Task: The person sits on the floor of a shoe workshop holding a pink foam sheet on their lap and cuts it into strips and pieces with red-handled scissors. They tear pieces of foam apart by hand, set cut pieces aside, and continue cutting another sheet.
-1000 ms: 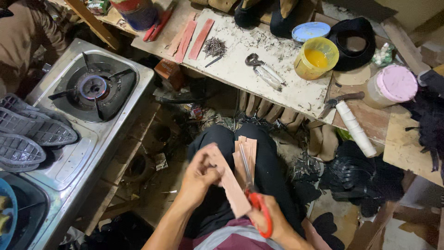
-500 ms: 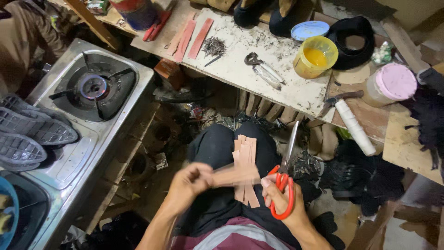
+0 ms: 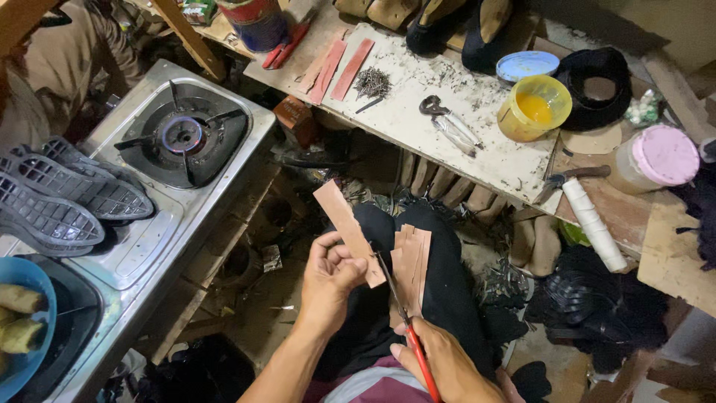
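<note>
step: trimming a tan leather strip (image 3: 347, 230) with red-handled scissors (image 3: 406, 328); judged mid-cut, blades at the strip's lower end.
next move: likely needs the strip held taut and the blades kept on line.
desk (image 3: 477, 142): 12 o'clock from the hands.
gas stove (image 3: 175, 142): 1, at 10 o'clock, one burner lit.
shoe soles (image 3: 63, 198): about 3, dark, at 9 o'clock.
cut strips on lap (image 3: 412, 263): about 4, at 3 o'clock of the left hand.
reddish strips on desk (image 3: 337, 67): 3.
yellow glue cup (image 3: 533, 108): 1.
pincers (image 3: 447, 123): 1.
left hand (image 3: 332, 272): fingers pinching the strip.
right hand (image 3: 444, 362): fingers through the scissor handles.
</note>
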